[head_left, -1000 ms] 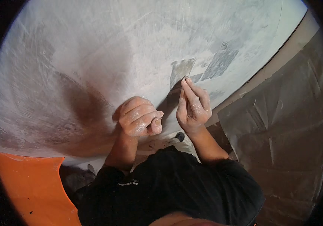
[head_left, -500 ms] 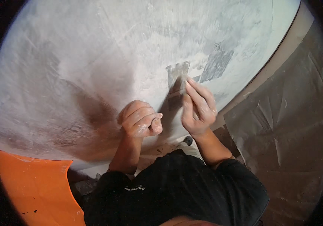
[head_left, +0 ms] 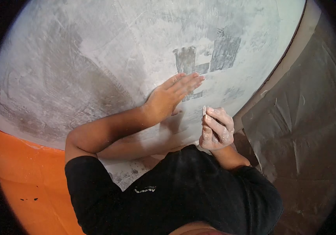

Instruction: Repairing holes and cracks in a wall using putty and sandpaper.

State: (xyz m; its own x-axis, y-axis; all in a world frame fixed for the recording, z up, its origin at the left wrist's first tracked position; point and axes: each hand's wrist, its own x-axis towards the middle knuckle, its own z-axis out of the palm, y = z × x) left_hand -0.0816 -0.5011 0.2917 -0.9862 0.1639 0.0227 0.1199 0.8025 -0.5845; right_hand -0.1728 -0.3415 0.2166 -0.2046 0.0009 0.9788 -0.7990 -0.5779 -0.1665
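A large pale, dust-smeared panel [head_left: 109, 51] fills the upper view, with rectangular grey patches [head_left: 224, 53] right of its middle. My left hand [head_left: 172, 92] lies with outstretched fingers on the panel, just below the patches, its fingertips over the lower edge of one. Lower and to the right, my right hand [head_left: 217, 127], coated in white dust, pinches a small pale, speckled piece [head_left: 204, 111] between its fingertips, held up at the lower part of the panel; whether it touches the surface I cannot tell.
An orange sheet [head_left: 27, 172] lies at the lower left. A dark grey, creased sheet [head_left: 297, 129] runs down the right beside the panel's beige border [head_left: 291, 66]. My torso in a black T-shirt occupies the bottom middle.
My left hand has gone from a curled fist to flat fingers higher and further right on the panel. My right hand has drawn down and rightward from the patch, with the small piece between its fingertips.
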